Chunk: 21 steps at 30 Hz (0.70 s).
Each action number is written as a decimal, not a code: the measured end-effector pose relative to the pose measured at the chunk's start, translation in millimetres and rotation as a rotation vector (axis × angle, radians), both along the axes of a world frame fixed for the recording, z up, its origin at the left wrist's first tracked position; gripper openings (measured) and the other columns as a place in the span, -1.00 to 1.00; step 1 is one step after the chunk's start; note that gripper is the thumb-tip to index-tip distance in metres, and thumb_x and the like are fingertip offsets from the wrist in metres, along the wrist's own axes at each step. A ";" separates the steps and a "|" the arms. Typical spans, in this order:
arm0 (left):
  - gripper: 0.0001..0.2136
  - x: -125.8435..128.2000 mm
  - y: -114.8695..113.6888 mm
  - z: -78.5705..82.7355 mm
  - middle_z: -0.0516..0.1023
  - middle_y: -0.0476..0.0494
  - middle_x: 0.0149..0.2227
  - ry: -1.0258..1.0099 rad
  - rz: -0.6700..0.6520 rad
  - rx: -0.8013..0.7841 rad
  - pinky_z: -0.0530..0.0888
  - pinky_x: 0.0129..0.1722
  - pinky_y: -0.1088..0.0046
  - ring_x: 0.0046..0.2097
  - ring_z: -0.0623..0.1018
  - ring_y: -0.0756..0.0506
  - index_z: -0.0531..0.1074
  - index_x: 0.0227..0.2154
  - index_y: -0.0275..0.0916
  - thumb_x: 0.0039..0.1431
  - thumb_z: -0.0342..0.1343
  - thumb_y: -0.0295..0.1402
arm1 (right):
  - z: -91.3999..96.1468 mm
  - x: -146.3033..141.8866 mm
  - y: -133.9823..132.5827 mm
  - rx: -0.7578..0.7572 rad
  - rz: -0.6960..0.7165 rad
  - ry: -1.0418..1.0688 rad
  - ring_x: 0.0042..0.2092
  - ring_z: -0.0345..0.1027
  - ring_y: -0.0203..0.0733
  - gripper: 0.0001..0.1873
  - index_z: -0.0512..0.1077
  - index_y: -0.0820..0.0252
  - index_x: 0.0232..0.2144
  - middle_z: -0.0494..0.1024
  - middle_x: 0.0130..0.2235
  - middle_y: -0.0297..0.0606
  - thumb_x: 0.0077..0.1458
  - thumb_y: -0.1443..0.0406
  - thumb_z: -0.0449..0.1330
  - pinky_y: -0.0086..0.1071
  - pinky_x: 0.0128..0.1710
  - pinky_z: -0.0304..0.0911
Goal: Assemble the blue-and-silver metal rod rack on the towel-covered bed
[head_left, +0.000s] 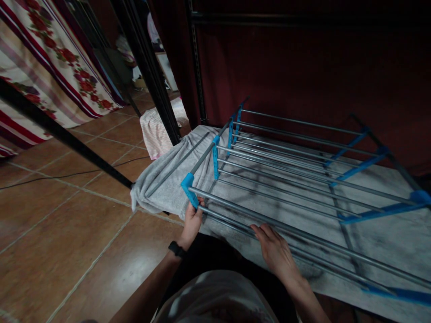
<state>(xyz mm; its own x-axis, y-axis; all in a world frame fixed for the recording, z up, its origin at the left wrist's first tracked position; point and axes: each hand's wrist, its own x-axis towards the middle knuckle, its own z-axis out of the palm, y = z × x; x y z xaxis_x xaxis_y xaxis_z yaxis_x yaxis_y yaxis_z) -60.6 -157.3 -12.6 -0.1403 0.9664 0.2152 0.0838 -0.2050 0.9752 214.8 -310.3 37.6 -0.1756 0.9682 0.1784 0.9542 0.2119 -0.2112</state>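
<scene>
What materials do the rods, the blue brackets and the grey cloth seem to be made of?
Rods: probably metal, smooth and slightly shiny, from the thin highlights along them.
Blue brackets: likely plastic, evenly coloured, with regular slots that look moulded.
Grey cloth: soft fabric, perhaps fleece, matt and draping in loose folds; exact fibre unclear.

From my station I see a black wristband (177,249) on the left wrist (184,241), greyish top (218,296), black trousers (212,253).
</scene>
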 end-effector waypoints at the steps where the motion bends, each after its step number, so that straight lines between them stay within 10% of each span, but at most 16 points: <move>1: -0.80 0.2 -0.1 -0.2 0.51 -0.03 -0.32 0.009 0.003 -0.002 0.45 -0.15 0.35 -0.26 0.47 -0.09 0.47 -0.28 -0.17 0.15 0.22 -0.16 | 0.1 0.1 0.4 0.000 0.000 -0.003 -0.05 0.52 -0.11 -0.52 0.45 0.19 0.20 0.60 -0.01 -0.13 0.35 0.50 -0.02 -0.24 -0.01 0.42; 21: -0.82 -3.8 0.6 -4.5 0.57 -0.11 -0.22 0.071 -0.030 0.027 0.49 -0.02 0.24 -0.15 0.55 -0.15 0.45 -0.23 -0.16 0.16 0.18 -0.21 | 8.1 -6.4 1.2 -0.020 -0.031 -0.013 0.01 0.49 -0.10 -0.54 0.43 0.14 0.22 0.59 0.04 -0.11 0.38 0.44 -0.03 -0.21 0.05 0.37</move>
